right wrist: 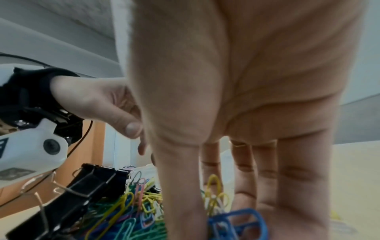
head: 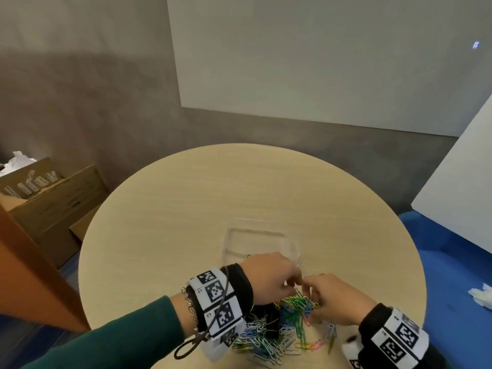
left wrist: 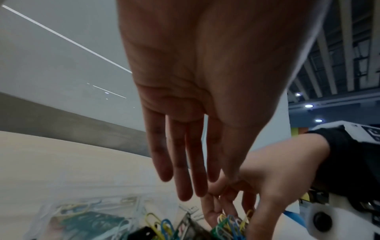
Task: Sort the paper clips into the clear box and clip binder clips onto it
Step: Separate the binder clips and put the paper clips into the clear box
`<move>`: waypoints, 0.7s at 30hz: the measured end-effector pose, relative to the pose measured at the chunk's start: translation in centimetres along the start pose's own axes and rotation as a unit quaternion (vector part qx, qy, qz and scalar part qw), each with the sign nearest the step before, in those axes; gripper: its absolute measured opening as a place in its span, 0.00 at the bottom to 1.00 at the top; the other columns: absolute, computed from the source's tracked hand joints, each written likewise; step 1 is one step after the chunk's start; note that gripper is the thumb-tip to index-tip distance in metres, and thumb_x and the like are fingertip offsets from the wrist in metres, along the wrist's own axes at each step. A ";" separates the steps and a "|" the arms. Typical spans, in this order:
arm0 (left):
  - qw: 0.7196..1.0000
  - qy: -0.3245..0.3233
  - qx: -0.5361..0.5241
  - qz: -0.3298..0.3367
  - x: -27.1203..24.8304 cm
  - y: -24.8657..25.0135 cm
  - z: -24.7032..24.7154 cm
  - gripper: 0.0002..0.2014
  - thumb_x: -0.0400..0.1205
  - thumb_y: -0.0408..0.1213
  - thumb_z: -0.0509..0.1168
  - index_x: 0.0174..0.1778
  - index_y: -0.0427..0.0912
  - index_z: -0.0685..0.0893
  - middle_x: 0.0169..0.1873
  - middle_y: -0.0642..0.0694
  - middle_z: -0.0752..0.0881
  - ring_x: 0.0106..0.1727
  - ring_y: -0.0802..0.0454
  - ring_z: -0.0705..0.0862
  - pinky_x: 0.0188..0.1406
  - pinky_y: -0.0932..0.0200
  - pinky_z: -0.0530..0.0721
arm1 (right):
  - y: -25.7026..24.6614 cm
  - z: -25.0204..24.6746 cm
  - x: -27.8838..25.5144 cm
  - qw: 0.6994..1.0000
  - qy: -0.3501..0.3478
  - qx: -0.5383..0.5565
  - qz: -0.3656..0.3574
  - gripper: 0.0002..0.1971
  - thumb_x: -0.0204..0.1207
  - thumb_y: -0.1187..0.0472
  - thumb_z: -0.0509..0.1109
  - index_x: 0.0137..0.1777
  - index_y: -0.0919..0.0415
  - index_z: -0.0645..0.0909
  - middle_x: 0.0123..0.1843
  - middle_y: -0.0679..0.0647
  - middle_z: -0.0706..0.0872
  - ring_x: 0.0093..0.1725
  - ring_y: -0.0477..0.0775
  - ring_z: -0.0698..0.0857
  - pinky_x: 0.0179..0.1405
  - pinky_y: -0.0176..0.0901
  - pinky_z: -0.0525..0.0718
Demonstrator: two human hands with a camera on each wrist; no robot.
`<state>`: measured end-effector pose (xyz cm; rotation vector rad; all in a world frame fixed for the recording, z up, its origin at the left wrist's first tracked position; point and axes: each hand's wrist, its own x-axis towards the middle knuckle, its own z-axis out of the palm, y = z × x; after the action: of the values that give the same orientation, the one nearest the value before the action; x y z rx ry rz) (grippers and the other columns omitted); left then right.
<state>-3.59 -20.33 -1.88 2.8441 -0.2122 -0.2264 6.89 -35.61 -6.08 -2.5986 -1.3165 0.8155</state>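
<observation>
A clear box [head: 255, 230] stands on the round table [head: 186, 209], just beyond my hands. Nearer me lies a heap of coloured paper clips [head: 279, 334] with black binder clips [head: 272, 319] [right wrist: 82, 191] mixed in. My left hand [head: 295, 284] [left wrist: 195, 190] hovers over the heap with its fingers straight, and its tips touch my right hand's fingers. Reaching down into the heap, my right hand [head: 310, 292] [right wrist: 218, 216] pinches a bunch of paper clips [right wrist: 236, 222] [left wrist: 232, 225] between thumb and fingers. The clips under both hands are partly hidden.
Cardboard boxes [head: 53, 201] sit on the floor to the left beside an orange wooden panel [head: 24, 275]. A white board [head: 466, 182] leans at the right over a blue surface holding a crumpled tissue [head: 482, 296]. The table's far half shows bare wood.
</observation>
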 end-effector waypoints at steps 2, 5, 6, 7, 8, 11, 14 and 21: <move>0.999 -0.031 0.035 -0.010 0.3 0.2 0.4 0.15 0.83 0.41 0.64 0.63 0.41 0.83 0.57 0.41 0.86 0.58 0.42 0.83 0.54 0.47 0.83 | 0.0 -0.3 -0.1 1.000 0.003 -0.002 -0.008 0.14 0.67 0.55 0.79 0.45 0.51 0.75 0.36 0.43 0.75 0.33 0.42 0.72 0.32 0.36 0.71; 0.995 -0.060 0.073 -0.027 0.5 0.2 1.0 0.18 0.83 0.43 0.64 0.66 0.40 0.80 0.61 0.38 0.83 0.62 0.39 0.80 0.58 0.45 0.81 | 0.2 -1.0 -0.3 1.000 0.011 0.006 -0.013 0.12 0.69 0.55 0.79 0.40 0.46 0.76 0.36 0.43 0.78 0.33 0.42 0.75 0.32 0.34 0.74; 0.995 -0.060 0.073 -0.029 0.4 0.1 1.0 0.18 0.83 0.43 0.64 0.67 0.40 0.80 0.61 0.38 0.83 0.63 0.39 0.80 0.59 0.45 0.81 | 0.4 -1.2 -0.3 1.000 0.017 0.010 -0.014 0.11 0.69 0.55 0.78 0.39 0.44 0.77 0.35 0.43 0.79 0.32 0.42 0.76 0.32 0.33 0.75; 0.996 -0.056 0.069 -0.031 0.3 0.0 1.1 0.19 0.83 0.44 0.64 0.67 0.40 0.80 0.61 0.38 0.83 0.63 0.39 0.80 0.59 0.45 0.82 | 0.5 -1.5 -0.3 1.000 0.023 0.014 -0.015 0.10 0.69 0.55 0.78 0.38 0.43 0.78 0.34 0.43 0.80 0.31 0.40 0.77 0.32 0.32 0.75; 0.996 -0.048 0.063 -0.033 0.1 -0.2 1.0 0.19 0.83 0.45 0.64 0.67 0.40 0.80 0.61 0.38 0.84 0.62 0.40 0.80 0.59 0.45 0.82 | 0.6 -1.9 -0.3 0.999 0.030 0.020 -0.014 0.09 0.69 0.55 0.78 0.38 0.44 0.80 0.34 0.44 0.82 0.30 0.40 0.79 0.31 0.33 0.77; 0.998 -0.022 0.042 -0.045 -0.6 -1.0 0.8 0.19 0.83 0.47 0.63 0.66 0.41 0.81 0.60 0.40 0.85 0.60 0.41 0.82 0.58 0.45 0.83 | 0.7 -2.6 -0.4 0.997 0.034 0.064 -0.009 0.06 0.69 0.57 0.79 0.38 0.49 0.84 0.31 0.47 0.86 0.28 0.44 0.85 0.32 0.36 0.83; 0.998 -0.006 0.037 -0.055 -1.4 -1.9 0.6 0.18 0.83 0.48 0.63 0.64 0.41 0.82 0.59 0.40 0.86 0.59 0.42 0.83 0.56 0.46 0.84 | 0.4 -3.4 -0.3 0.995 0.038 0.091 -0.015 0.04 0.71 0.59 0.78 0.40 0.54 0.85 0.30 0.49 0.89 0.30 0.45 0.88 0.37 0.42 0.87; 0.997 -0.021 0.042 -0.061 -2.3 -2.6 0.8 0.17 0.83 0.47 0.63 0.62 0.41 0.83 0.56 0.40 0.87 0.57 0.41 0.84 0.55 0.45 0.84 | -1.6 -5.4 1.3 0.982 0.117 0.136 -0.064 0.04 0.74 0.60 0.75 0.39 0.57 0.87 0.29 0.50 0.89 0.31 0.44 0.88 0.40 0.43 0.86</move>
<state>-5.67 -17.69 -3.03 2.9411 -0.0585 -0.3104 9.09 -32.90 -1.45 -2.2896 -1.1987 0.5996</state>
